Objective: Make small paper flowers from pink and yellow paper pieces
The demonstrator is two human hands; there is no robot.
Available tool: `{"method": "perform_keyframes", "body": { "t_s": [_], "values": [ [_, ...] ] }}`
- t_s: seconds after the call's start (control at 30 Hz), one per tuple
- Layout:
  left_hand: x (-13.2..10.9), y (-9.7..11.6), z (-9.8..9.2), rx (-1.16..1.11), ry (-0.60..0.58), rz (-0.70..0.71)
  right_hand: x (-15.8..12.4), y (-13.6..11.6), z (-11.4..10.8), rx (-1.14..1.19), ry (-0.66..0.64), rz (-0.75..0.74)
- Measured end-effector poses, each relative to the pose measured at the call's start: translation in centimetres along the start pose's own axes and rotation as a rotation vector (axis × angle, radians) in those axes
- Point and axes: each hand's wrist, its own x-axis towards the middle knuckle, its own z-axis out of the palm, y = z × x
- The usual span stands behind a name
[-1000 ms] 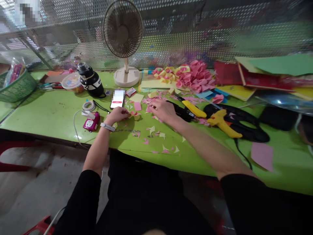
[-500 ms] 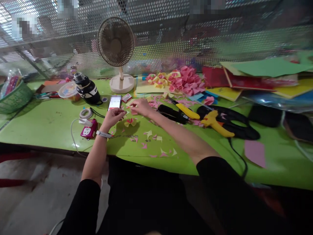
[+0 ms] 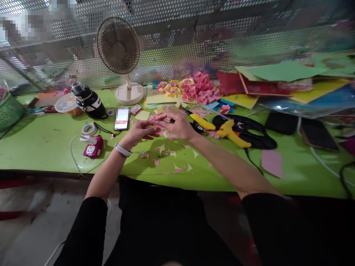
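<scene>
On the green table (image 3: 50,147): one fan (image 3: 118,51); one basket (image 3: 10,113), cut off; uncountable paper scraps (image 3: 173,153) — partly behind left hand (image 3: 141,132), right hand (image 3: 178,125); grips impossible to tell.

In front of me a perforated metal screen (image 3: 177,40) rises along the back of the glossy green surface (image 3: 50,157), pale light showing through its holes at the upper left (the right end is far dimmer). Below, red furniture parts (image 3: 12,183) jut over grey floor (image 3: 61,214).
</scene>
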Motion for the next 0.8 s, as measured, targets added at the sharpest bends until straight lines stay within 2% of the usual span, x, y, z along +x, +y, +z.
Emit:
{"method": "perform_keyframes", "body": {
  "t_s": [0.07,0.17,0.27,0.33,0.37,0.47,0.57,0.8],
  "values": [
    [0.5,0.1,0.4,-0.042,0.010,0.004,-0.6,0.3,-1.7,-0.056,0.011,0.031],
    [1.1,-0.1,-0.2,-0.112,0.134,0.095,-2.0,1.9,-5.0,-0.303,0.003,0.161],
    [1.5,-0.5,-1.6,-0.205,0.293,0.194,-3.9,4.6,-7.6,-0.646,-0.185,0.350],
    [1.6,-0.7,-2.6,-0.271,0.378,0.262,-5.1,6.2,-8.4,-0.737,-0.314,0.439],
    [1.6,-0.7,-3.0,-0.302,0.418,0.295,-5.6,6.8,-8.5,-0.759,-0.336,0.456],
    [1.6,-0.4,-3.7,-0.363,0.527,0.364,-6.1,7.5,-8.0,-0.785,-0.317,0.472],
    [1.5,-0.2,-3.8,-0.368,0.574,0.391,-5.1,7.4,-6.6,-0.818,-0.288,0.513],
    [1.7,-1.1,-3.5,-0.264,0.506,0.391,-0.2,7.9,-0.8,-0.793,-0.168,0.529]
  ]
}}
